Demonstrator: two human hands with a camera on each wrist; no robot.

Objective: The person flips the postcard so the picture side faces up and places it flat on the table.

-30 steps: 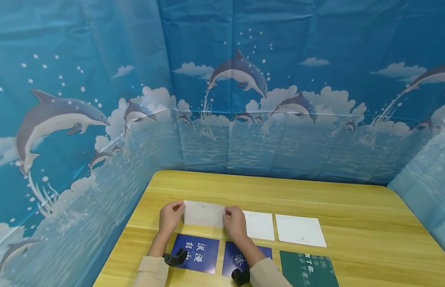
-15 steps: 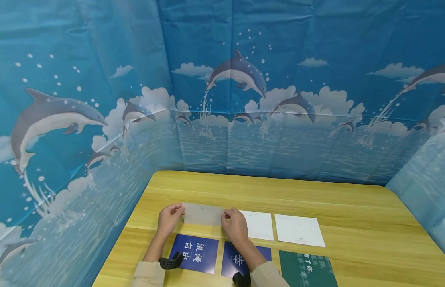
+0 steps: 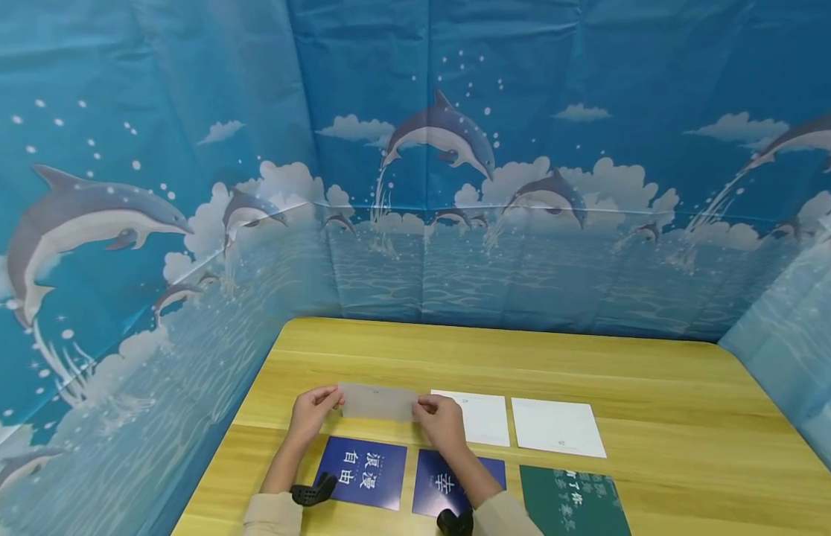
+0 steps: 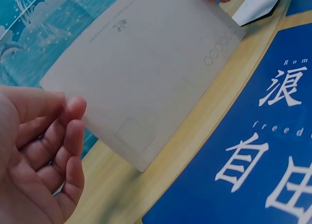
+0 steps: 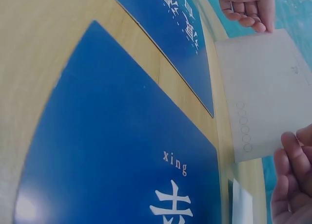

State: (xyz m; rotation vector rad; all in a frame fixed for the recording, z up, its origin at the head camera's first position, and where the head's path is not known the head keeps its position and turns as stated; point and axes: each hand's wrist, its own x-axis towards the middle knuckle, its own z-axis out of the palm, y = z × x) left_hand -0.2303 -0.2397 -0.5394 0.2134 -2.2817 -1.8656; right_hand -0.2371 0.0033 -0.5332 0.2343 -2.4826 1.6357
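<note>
A postcard (image 3: 377, 403) is held tilted up between both hands over the far left of the table. Its whitish side, printed with a small emblem, a stamp box and a row of small circles, faces the person. My left hand (image 3: 313, 412) pinches its left edge between thumb and forefinger. At the opposite edge, my right hand (image 3: 442, 424) pinches it the same way. In the left wrist view the postcard (image 4: 146, 73) slants down toward the table, close to a blue card (image 4: 234, 156) with white characters. The right wrist view shows the right fingers (image 5: 291, 148) at the postcard's corner.
Two white cards (image 3: 482, 420) (image 3: 559, 428) lie to the right of the held one. Nearer the person is a row: a blue card (image 3: 389, 484), another blue card (image 3: 429, 491) partly under the right forearm, and a green card (image 3: 576, 506). A dolphin-printed curtain (image 3: 389, 283) surrounds the wooden table (image 3: 657, 387).
The postcard has tipped, so its face looks narrower and greyer in the head view. Both hands have shifted slightly left and toward the person. The cards on the table lie as before.
</note>
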